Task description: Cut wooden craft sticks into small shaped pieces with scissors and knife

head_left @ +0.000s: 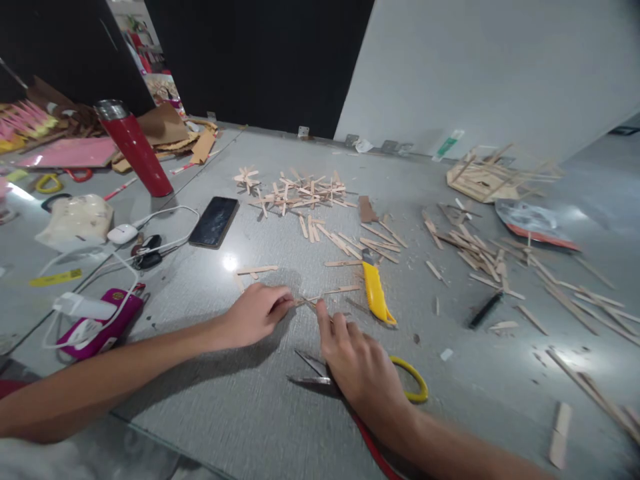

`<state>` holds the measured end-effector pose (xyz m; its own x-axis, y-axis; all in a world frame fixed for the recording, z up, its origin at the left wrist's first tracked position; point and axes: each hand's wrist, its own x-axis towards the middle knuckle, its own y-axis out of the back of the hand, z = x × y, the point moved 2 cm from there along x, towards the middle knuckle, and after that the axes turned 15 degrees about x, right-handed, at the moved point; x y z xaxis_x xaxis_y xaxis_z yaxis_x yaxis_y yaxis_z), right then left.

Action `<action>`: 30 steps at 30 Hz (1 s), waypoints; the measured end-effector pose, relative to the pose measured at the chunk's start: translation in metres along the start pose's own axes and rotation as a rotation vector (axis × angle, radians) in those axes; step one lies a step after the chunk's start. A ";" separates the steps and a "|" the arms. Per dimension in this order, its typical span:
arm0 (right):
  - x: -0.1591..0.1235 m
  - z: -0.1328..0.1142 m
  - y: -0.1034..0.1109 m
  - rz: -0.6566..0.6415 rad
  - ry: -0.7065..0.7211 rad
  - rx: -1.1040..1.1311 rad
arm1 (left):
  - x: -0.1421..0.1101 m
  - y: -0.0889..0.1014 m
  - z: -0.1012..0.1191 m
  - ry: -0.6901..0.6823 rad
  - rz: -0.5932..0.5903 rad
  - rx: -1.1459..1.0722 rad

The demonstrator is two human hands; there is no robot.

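My left hand (260, 312) pinches thin wooden sticks (307, 301) between thumb and fingers, low over the table (250, 413). My right hand (357, 353) has its index fingertip at their other end; I cannot tell whether it grips. The scissors (314, 373) lie partly beneath it, left of the yellow cutter (376, 290).

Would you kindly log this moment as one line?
left hand: pinching thin sticks | right hand: index fingertip at the sticks' other end, palm over scissors | nearby: yellow cutter, phone, red bottle
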<state>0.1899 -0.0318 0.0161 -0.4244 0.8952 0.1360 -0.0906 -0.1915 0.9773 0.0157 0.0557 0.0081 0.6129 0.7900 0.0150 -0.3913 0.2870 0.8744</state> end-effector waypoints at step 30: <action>0.004 0.020 -0.004 -0.055 -0.199 -0.049 | -0.019 0.012 0.013 0.015 0.017 0.070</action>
<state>0.2071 -0.0196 0.0161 -0.2317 0.9657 0.1172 -0.1546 -0.1556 0.9756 0.0085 0.0371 0.0245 0.5961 0.8026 0.0237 -0.3523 0.2349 0.9059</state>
